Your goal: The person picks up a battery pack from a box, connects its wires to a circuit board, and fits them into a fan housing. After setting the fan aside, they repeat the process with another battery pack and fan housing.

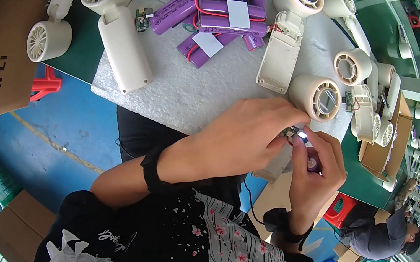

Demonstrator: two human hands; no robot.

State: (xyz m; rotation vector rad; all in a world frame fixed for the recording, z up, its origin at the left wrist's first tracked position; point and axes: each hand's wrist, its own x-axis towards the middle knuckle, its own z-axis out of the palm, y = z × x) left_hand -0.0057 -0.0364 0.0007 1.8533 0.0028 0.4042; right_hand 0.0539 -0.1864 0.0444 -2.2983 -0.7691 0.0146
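Observation:
Just past the table's near edge, both hands meet over a cream handheld fan. Its round head rests at the table edge, and part of its handle shows beneath my fingers. My left hand is closed, thumb and fingers pinching a small circuit board with a bright white light glowing on it. My right hand is closed around a purple battery cell, its thumb and forefinger at the board's other side. The fingers hide most of the board and cell, and any wires between them.
Purple battery cells with red wires and white pads lie piled on the grey foam sheet. Opened fan shells and whole fans surround them. An open cardboard box stands right, a large carton left. A person sits at far right.

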